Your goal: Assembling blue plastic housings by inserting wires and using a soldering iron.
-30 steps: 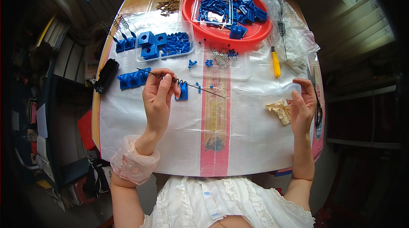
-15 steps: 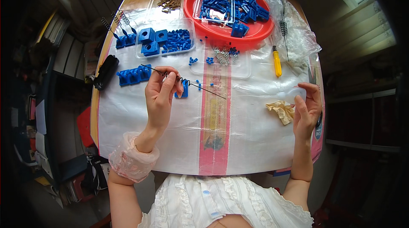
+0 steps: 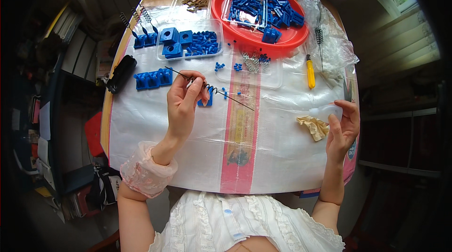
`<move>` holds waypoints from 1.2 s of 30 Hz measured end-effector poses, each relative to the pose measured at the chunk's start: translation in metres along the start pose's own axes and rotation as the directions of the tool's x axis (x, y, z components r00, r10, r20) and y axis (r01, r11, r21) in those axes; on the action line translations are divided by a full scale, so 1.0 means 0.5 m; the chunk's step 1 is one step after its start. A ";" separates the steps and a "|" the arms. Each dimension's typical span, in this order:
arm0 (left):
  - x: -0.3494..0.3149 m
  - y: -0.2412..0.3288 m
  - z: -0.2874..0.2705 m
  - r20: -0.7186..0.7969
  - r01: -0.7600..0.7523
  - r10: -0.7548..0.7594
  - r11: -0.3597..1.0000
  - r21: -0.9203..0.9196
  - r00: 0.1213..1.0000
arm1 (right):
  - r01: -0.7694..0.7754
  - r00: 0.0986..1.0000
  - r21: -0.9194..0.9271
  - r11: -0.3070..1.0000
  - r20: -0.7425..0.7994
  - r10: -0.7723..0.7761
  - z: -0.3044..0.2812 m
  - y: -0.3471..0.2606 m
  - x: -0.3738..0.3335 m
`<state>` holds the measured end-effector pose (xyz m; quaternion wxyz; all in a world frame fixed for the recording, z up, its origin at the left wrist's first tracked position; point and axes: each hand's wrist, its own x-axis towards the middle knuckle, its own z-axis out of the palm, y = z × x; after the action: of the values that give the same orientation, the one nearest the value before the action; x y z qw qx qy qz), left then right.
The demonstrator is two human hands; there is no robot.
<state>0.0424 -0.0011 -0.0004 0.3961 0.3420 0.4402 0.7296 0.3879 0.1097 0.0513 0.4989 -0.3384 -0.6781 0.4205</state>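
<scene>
Between the thumb and fingers of my left hand [image 3: 184, 99] is a black wire spring [image 3: 212, 90] with long straight ends, slanting down to the right above the table. A blue plastic piece [image 3: 205, 97] lies partly hidden behind that hand. Small blue caps [image 3: 225, 93] are scattered beside the spring. At the right, my right hand [image 3: 346, 127] pinches a small whitish translucent squeeze bottle [image 3: 328, 111], tipped on its side with its narrow end leftward. Crumpled tan paper [image 3: 314, 128] lies just below the bottle.
A clear tray [image 3: 200, 45] of blue parts and a red basin [image 3: 301, 38] stand at the back. A yellow-handled screwdriver [image 3: 310, 74] lies before a plastic bag [image 3: 332, 54]. Blue bases with upright springs [image 3: 146, 40] and a black case [image 3: 123, 74] are at the left.
The whole view has shifted slightly, so the table's things appear further right. Both hands keep their hold on the spring and the squeeze bottle, with little other movement.
</scene>
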 end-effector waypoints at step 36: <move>0.001 0.007 0.001 -0.022 -0.033 0.032 0.999 -0.032 0.999 | -0.119 0.993 0.128 0.985 0.006 0.119 0.007 0.023 0.013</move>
<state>0.0417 -0.0015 0.0032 0.3849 0.3349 0.4268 0.7466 0.3831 0.1195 0.0427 0.4942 -0.3461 -0.6279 0.4917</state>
